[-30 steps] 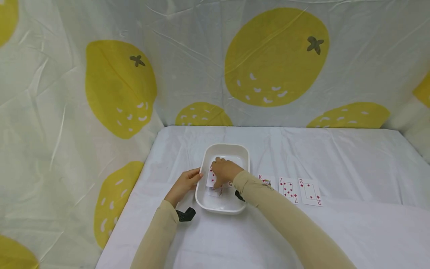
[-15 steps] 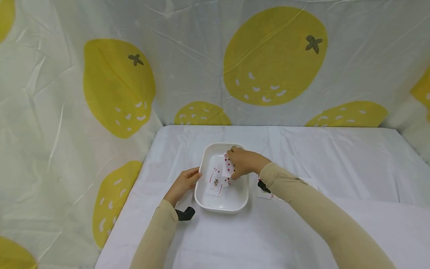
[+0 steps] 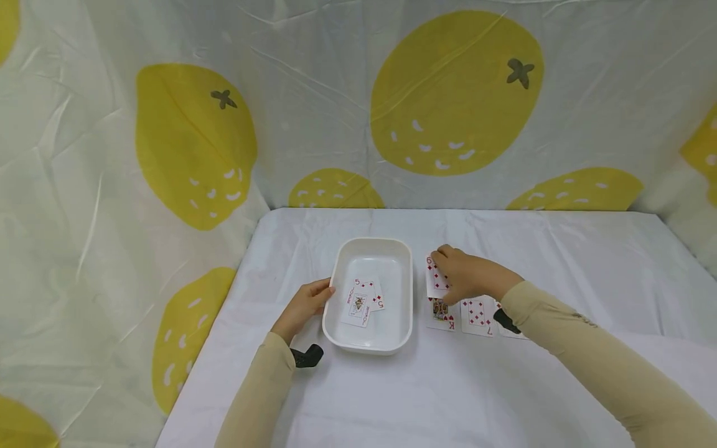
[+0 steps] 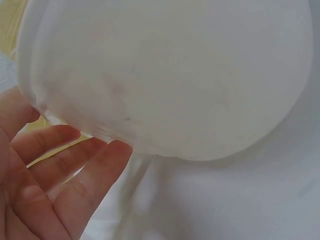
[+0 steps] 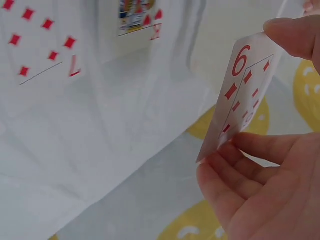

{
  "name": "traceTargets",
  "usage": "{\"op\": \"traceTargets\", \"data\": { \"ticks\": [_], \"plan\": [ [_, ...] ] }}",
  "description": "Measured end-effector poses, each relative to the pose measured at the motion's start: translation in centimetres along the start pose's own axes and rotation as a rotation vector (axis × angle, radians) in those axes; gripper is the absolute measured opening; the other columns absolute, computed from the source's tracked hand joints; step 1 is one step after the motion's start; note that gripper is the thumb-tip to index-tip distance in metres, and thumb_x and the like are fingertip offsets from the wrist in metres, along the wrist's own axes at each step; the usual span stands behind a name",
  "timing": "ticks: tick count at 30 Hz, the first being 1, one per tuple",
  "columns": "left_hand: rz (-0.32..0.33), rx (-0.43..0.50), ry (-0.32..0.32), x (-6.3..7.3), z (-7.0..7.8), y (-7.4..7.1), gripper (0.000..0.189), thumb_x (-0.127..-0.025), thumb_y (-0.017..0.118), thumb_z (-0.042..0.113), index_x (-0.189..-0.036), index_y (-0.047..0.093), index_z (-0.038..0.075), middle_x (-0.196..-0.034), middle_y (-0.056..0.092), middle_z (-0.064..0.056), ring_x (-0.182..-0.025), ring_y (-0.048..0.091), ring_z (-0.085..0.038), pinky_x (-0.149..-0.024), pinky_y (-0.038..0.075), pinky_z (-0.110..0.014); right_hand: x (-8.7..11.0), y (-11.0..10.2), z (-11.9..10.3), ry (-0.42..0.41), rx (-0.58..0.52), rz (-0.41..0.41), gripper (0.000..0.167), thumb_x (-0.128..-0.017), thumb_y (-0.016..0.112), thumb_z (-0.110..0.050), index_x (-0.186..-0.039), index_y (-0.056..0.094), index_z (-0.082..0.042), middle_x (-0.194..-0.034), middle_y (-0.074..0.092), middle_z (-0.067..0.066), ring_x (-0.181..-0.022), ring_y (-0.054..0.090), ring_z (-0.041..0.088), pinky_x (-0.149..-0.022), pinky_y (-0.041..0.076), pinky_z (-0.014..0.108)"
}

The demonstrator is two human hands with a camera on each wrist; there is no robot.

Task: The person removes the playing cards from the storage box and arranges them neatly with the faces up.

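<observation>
My right hand [image 3: 466, 274] pinches a six of diamonds [image 5: 240, 92] between thumb and fingertips. In the head view that playing card hangs above the king of hearts [image 3: 440, 314], hiding its upper part. To the left stands a white plastic tray [image 3: 340, 333], its left side held by my left hand [image 3: 305, 309]. The left wrist view has that hand's thumb at the rim and its fingers [image 4: 97, 165] against the outer wall. Inside the tray lie a joker [image 3: 356, 309] and a five of diamonds [image 3: 372, 290], partly overlapping.
A seven of diamonds [image 3: 478, 317] lies right of the king. Further right, another card [image 3: 518, 336] is mostly covered by the right wrist and its black camera mount [image 3: 506, 320]. A lemon-print cloth [image 3: 454, 93] hangs behind the white-covered table [image 3: 358, 404].
My right hand has lifted the six of diamonds out of the tray and carried it rightward to the row of cards. My left hand has stayed at the tray's side.
</observation>
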State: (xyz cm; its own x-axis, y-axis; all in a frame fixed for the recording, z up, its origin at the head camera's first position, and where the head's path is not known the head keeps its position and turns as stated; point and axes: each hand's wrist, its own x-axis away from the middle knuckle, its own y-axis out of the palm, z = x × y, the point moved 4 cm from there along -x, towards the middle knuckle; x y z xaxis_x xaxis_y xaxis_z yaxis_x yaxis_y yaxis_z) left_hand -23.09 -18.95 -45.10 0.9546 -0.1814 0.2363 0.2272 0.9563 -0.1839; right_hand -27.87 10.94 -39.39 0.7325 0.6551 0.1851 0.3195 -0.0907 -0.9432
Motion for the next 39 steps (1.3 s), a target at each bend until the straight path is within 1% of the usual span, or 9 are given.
{"op": "traceTargets", "data": {
  "ticks": [4, 6, 10, 18, 22, 25, 30, 34, 39],
  "plan": [
    [0.002, -0.015, -0.012, 0.2, 0.3, 0.0, 0.042, -0.094, 0.048, 0.015, -0.133, 0.042, 0.0, -0.126, 0.049, -0.019, -0.105, 0.052, -0.032, -0.08, 0.049, -0.035, 2.1, 0.5, 2.1, 0.017, -0.016, 0.017, 0.083, -0.065, 0.069, -0.016, -0.131, 0.028, 0.013, -0.131, 0.029, 0.027, -0.112, 0.04, 0.036, -0.087, 0.041, 0.044],
    [0.005, -0.016, -0.014, 0.2, 0.2, -0.1, 0.042, -0.094, 0.049, 0.016, -0.133, 0.042, 0.0, -0.125, 0.049, -0.019, -0.105, 0.053, -0.031, -0.08, 0.049, -0.035, 3.1, 0.8, 3.0, 0.023, -0.021, 0.034, 0.082, -0.065, 0.069, -0.015, -0.13, 0.028, 0.015, -0.129, 0.029, 0.028, -0.11, 0.041, 0.037, -0.087, 0.041, 0.046],
    [0.009, -0.019, -0.012, 0.1, 0.0, -0.3, 0.042, -0.094, 0.049, 0.016, -0.132, 0.042, 0.0, -0.124, 0.05, -0.02, -0.102, 0.054, -0.03, -0.079, 0.049, -0.035, 5.2, 1.6, 5.1, 0.062, -0.022, 0.053, 0.08, -0.064, 0.068, -0.013, -0.129, 0.029, 0.016, -0.127, 0.03, 0.029, -0.109, 0.042, 0.039, -0.087, 0.041, 0.048],
    [-0.003, -0.003, -0.017, 0.0, -0.2, -0.4, 0.042, -0.094, 0.048, 0.016, -0.132, 0.042, -0.001, -0.124, 0.05, -0.02, -0.102, 0.054, -0.031, -0.078, 0.05, -0.034, 9.2, 3.4, 9.2, 0.156, -0.017, 0.047, 0.084, -0.063, 0.074, -0.017, -0.125, 0.031, 0.018, -0.123, 0.032, 0.031, -0.108, 0.039, 0.043, -0.086, 0.039, 0.054],
    [-0.01, -0.001, -0.009, -0.2, -0.2, -0.3, 0.042, -0.094, 0.048, 0.016, -0.132, 0.042, -0.001, -0.124, 0.05, -0.02, -0.103, 0.053, -0.031, -0.078, 0.05, -0.034, 10.8, 4.7, 11.0, 0.184, -0.005, 0.031, 0.081, -0.061, 0.073, -0.016, -0.124, 0.033, 0.017, -0.121, 0.033, 0.031, -0.106, 0.04, 0.043, -0.085, 0.039, 0.055],
    [-0.008, 0.003, -0.01, -0.2, -0.2, -0.3, 0.042, -0.094, 0.048, 0.016, -0.132, 0.042, -0.001, -0.124, 0.05, -0.02, -0.103, 0.054, -0.031, -0.079, 0.049, -0.035, 11.6, 5.7, 11.9, 0.188, -0.01, 0.016, 0.08, -0.06, 0.072, -0.015, -0.123, 0.034, 0.018, -0.119, 0.035, 0.031, -0.104, 0.041, 0.042, -0.084, 0.04, 0.054],
    [-0.001, -0.005, -0.013, -0.1, -0.2, -0.2, 0.042, -0.094, 0.049, 0.016, -0.132, 0.042, -0.001, -0.125, 0.05, -0.02, -0.102, 0.055, -0.029, -0.079, 0.049, -0.035, 12.7, 6.9, 13.0, 0.197, 0.003, -0.001, 0.082, -0.058, 0.075, -0.016, -0.121, 0.035, 0.019, -0.118, 0.035, 0.032, -0.102, 0.042, 0.043, -0.083, 0.04, 0.055],
    [-0.009, 0.007, -0.014, -0.2, -0.3, -0.2, 0.043, -0.094, 0.049, 0.016, -0.132, 0.042, 0.0, -0.125, 0.05, -0.019, -0.102, 0.055, -0.029, -0.079, 0.049, -0.035, 13.0, 7.3, 13.3, 0.185, -0.005, -0.003, 0.083, -0.057, 0.077, -0.014, -0.121, 0.035, 0.017, -0.121, 0.035, 0.032, -0.105, 0.04, 0.046, -0.083, 0.038, 0.057],
    [-0.013, 0.029, 0.013, -0.6, -0.8, -0.3, 0.043, -0.094, 0.049, 0.015, -0.132, 0.042, -0.002, -0.124, 0.05, -0.021, -0.101, 0.055, -0.031, -0.078, 0.05, -0.036, 13.0, 7.4, 13.4, 0.184, -0.015, -0.021, 0.084, -0.056, 0.074, -0.013, -0.122, 0.033, 0.017, -0.123, 0.032, 0.034, -0.107, 0.037, 0.05, -0.084, 0.037, 0.058]
  ]
}}
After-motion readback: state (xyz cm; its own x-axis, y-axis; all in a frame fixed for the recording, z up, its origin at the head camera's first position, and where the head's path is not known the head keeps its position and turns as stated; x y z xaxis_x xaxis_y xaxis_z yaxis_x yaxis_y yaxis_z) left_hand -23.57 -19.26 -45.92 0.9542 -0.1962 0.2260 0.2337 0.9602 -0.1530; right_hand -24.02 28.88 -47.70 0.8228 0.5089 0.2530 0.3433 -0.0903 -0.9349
